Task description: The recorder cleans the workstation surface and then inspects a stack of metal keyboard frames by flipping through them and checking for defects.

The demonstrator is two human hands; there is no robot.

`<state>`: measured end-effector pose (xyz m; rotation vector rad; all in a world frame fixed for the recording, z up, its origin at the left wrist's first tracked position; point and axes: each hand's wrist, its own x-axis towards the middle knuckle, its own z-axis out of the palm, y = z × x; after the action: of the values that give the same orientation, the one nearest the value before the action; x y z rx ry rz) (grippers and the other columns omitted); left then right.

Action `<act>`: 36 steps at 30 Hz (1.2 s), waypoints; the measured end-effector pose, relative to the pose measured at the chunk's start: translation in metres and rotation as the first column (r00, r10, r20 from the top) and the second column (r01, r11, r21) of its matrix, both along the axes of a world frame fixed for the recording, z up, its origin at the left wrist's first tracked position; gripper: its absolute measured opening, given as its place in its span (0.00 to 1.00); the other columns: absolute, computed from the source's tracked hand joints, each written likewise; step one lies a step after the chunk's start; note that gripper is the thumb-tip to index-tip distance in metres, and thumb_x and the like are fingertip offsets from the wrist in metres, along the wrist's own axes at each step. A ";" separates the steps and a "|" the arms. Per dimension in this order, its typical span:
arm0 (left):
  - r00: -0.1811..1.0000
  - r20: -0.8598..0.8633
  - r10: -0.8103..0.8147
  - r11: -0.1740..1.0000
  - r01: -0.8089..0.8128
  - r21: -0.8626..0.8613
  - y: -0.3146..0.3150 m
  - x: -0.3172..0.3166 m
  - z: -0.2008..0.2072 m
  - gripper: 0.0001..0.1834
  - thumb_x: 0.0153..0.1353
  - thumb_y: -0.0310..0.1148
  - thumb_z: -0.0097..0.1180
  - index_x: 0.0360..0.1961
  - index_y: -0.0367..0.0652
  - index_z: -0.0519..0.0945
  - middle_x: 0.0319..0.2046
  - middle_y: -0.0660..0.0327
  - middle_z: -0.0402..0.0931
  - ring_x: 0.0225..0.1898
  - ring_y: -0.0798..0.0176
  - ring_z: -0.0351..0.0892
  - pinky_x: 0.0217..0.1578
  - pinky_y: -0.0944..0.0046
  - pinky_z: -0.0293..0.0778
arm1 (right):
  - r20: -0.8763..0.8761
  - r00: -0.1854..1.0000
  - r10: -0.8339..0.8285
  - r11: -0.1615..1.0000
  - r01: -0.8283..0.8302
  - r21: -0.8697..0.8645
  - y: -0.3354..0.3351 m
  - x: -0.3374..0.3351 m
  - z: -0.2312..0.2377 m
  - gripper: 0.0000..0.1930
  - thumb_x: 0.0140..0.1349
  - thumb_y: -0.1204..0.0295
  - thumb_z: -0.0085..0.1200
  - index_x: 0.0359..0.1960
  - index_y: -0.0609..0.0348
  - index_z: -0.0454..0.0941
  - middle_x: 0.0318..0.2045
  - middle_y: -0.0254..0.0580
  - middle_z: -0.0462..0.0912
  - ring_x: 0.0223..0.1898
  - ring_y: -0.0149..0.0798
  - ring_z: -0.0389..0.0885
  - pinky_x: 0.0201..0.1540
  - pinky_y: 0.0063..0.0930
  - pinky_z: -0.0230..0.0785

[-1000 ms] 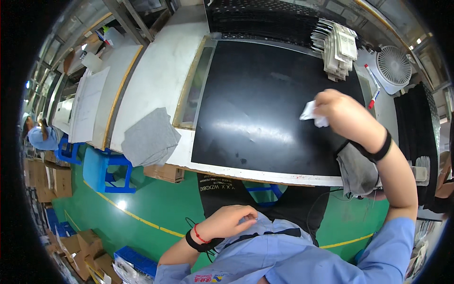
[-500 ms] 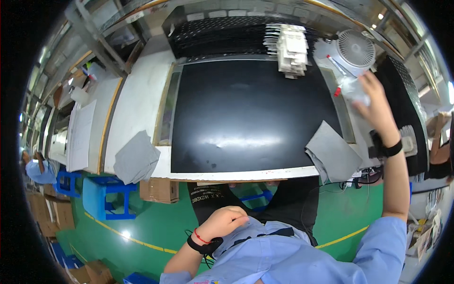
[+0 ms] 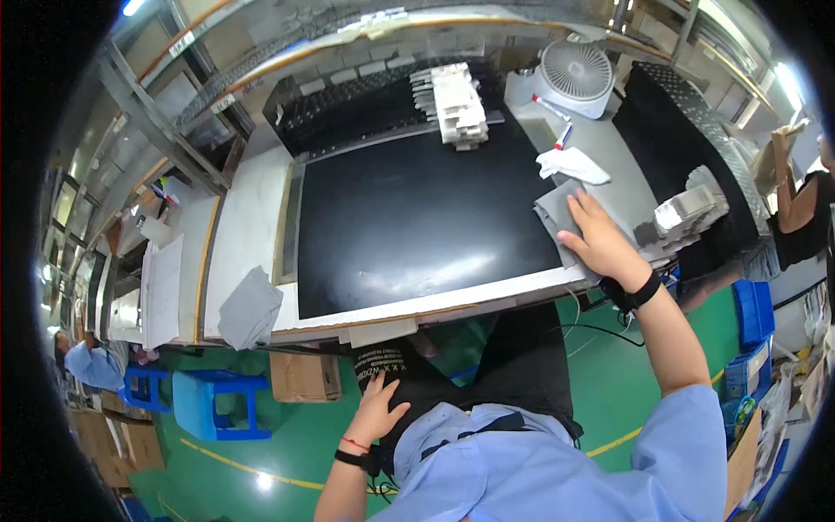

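The right hand (image 3: 602, 239) has moved onto the grey cloth (image 3: 555, 210); both hands (left hand (image 3: 376, 418) on thigh (image 3: 417, 376)) have thumbs apart.

White worktable (image 3: 248, 193) — black mat (image 3: 417, 222), grey cloths (image 3: 555, 209), white cloth (image 3: 577, 164), fan (image 3: 576, 74).

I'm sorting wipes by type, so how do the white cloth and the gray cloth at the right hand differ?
The white cloth is bright white; the gray cloth is mid-gray. The white cloth lies bunched, while the gray cloth looks flatter and larger. The right hand covers part of the gray cloth; the white cloth lies uncovered. Both are near the black mat's right edge.
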<state>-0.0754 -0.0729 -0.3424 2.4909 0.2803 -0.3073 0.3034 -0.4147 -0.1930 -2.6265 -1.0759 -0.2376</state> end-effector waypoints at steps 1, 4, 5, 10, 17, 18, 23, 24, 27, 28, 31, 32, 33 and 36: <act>0.998 0.065 0.014 0.994 -0.007 -0.108 0.008 0.003 0.018 0.26 0.63 0.42 0.61 0.61 0.44 0.77 0.66 0.47 0.67 0.69 0.43 0.64 0.66 0.44 0.63 | 0.006 1.000 0.013 0.999 -0.013 0.053 0.001 -0.002 0.005 0.34 0.66 0.56 0.58 0.66 0.69 0.66 0.70 0.65 0.62 0.71 0.63 0.59 0.72 0.46 0.54; 0.966 0.203 0.158 0.932 -0.078 -0.355 0.014 0.033 0.111 0.14 0.63 0.31 0.61 0.48 0.36 0.84 0.48 0.49 0.84 0.52 0.53 0.84 0.54 0.59 0.76 | 0.012 0.978 0.208 0.926 -0.200 0.319 0.017 -0.033 0.049 0.16 0.62 0.68 0.62 0.46 0.65 0.76 0.56 0.57 0.76 0.59 0.58 0.74 0.63 0.43 0.66; 0.944 0.310 0.115 0.949 -0.013 -0.314 0.022 0.047 0.140 0.14 0.64 0.30 0.61 0.48 0.36 0.83 0.47 0.50 0.84 0.50 0.56 0.84 0.53 0.60 0.77 | -0.050 0.967 0.251 0.895 -0.212 0.393 0.021 -0.040 0.056 0.12 0.62 0.71 0.61 0.42 0.64 0.75 0.50 0.55 0.79 0.54 0.57 0.76 0.59 0.43 0.68; 0.827 0.560 -0.041 0.987 0.120 -0.104 0.073 0.170 0.237 0.17 0.65 0.27 0.56 0.54 0.35 0.79 0.55 0.54 0.80 0.57 0.60 0.78 0.59 0.61 0.71 | -0.100 0.937 0.336 0.774 -0.214 0.596 0.045 -0.071 0.054 0.06 0.66 0.76 0.54 0.40 0.66 0.78 0.40 0.52 0.82 0.45 0.53 0.81 0.51 0.39 0.72; 0.826 0.514 -0.233 0.704 -0.222 0.675 0.152 0.376 0.248 0.39 0.60 0.46 0.66 0.68 0.42 0.67 0.68 0.44 0.62 0.68 0.41 0.63 0.66 0.47 0.64 | -0.101 0.986 0.133 0.698 -0.021 0.716 0.067 -0.084 -0.007 0.08 0.61 0.77 0.58 0.41 0.65 0.80 0.41 0.51 0.82 0.44 0.52 0.81 0.49 0.39 0.73; 0.821 0.528 -0.216 0.690 -0.254 0.678 0.150 0.398 0.243 0.42 0.58 0.48 0.68 0.69 0.43 0.65 0.69 0.45 0.62 0.69 0.41 0.62 0.66 0.45 0.65 | -0.075 0.995 0.071 0.700 0.004 0.714 0.066 -0.080 -0.013 0.08 0.59 0.77 0.59 0.40 0.64 0.80 0.40 0.50 0.82 0.43 0.52 0.81 0.48 0.39 0.73; 0.846 0.470 -0.252 0.613 -0.236 0.754 0.154 0.464 0.222 0.59 0.39 0.54 0.78 0.73 0.52 0.61 0.70 0.49 0.62 0.69 0.43 0.61 0.65 0.41 0.63 | 0.087 0.996 0.018 0.749 -0.070 0.659 0.067 -0.076 -0.029 0.10 0.50 0.77 0.65 0.35 0.59 0.82 0.36 0.44 0.83 0.37 0.48 0.81 0.42 0.39 0.75; 0.841 0.462 -0.281 0.599 -0.223 0.769 0.156 0.471 0.222 0.60 0.37 0.54 0.78 0.73 0.54 0.62 0.69 0.49 0.62 0.69 0.42 0.62 0.65 0.42 0.62 | 0.091 0.996 0.002 0.752 -0.062 0.656 0.066 -0.075 -0.030 0.10 0.50 0.77 0.65 0.35 0.59 0.82 0.36 0.44 0.83 0.37 0.48 0.81 0.42 0.38 0.75; 0.832 0.456 -0.316 0.606 -0.193 0.772 0.168 0.483 0.229 0.58 0.36 0.53 0.79 0.71 0.57 0.65 0.70 0.53 0.62 0.71 0.46 0.60 0.66 0.41 0.60 | 0.091 0.996 -0.024 0.770 -0.040 0.637 0.069 -0.073 -0.027 0.09 0.49 0.77 0.65 0.33 0.59 0.82 0.35 0.42 0.83 0.36 0.46 0.81 0.39 0.35 0.75; 0.832 0.446 -0.329 0.614 -0.170 0.770 0.175 0.485 0.230 0.57 0.36 0.54 0.78 0.71 0.57 0.66 0.70 0.54 0.63 0.71 0.46 0.61 0.67 0.41 0.59 | 0.095 0.995 -0.008 0.773 -0.054 0.632 0.071 -0.072 -0.028 0.08 0.49 0.77 0.65 0.33 0.59 0.82 0.34 0.42 0.83 0.35 0.46 0.81 0.39 0.35 0.75; 0.834 0.429 -0.346 0.639 -0.125 0.759 0.184 0.490 0.233 0.55 0.38 0.56 0.76 0.70 0.56 0.68 0.70 0.57 0.65 0.70 0.47 0.62 0.68 0.43 0.57 | 0.100 0.994 0.041 0.766 -0.096 0.636 0.067 -0.076 -0.033 0.07 0.49 0.77 0.65 0.31 0.58 0.82 0.33 0.41 0.83 0.34 0.45 0.82 0.39 0.35 0.76; 0.832 0.430 -0.349 0.644 -0.120 0.755 0.185 0.489 0.233 0.54 0.39 0.56 0.76 0.70 0.56 0.68 0.69 0.57 0.65 0.70 0.48 0.62 0.68 0.43 0.57 | 0.048 0.986 0.159 0.753 -0.153 0.640 0.060 -0.079 -0.033 0.06 0.49 0.78 0.65 0.30 0.58 0.82 0.33 0.40 0.83 0.34 0.44 0.82 0.39 0.34 0.76; 0.829 0.434 -0.353 0.650 -0.116 0.751 0.187 0.489 0.234 0.54 0.39 0.56 0.76 0.70 0.56 0.68 0.69 0.57 0.65 0.70 0.48 0.62 0.68 0.43 0.57 | -0.001 0.962 0.275 0.734 -0.209 0.646 0.051 -0.081 -0.032 0.06 0.48 0.78 0.65 0.29 0.58 0.82 0.32 0.39 0.84 0.33 0.44 0.82 0.38 0.34 0.76; 0.825 0.454 -0.336 0.674 -0.126 0.728 0.190 0.491 0.232 0.52 0.41 0.55 0.75 0.69 0.56 0.69 0.69 0.58 0.65 0.69 0.49 0.62 0.69 0.43 0.56 | -0.109 0.817 0.567 0.658 -0.369 0.656 0.027 -0.092 -0.046 0.06 0.49 0.76 0.65 0.29 0.52 0.83 0.28 0.34 0.84 0.28 0.39 0.83 0.32 0.33 0.75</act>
<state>0.4157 0.1171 -0.1104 3.2544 -0.0215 0.6513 0.2118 -0.3872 -0.2395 -1.6599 -1.2663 -0.0377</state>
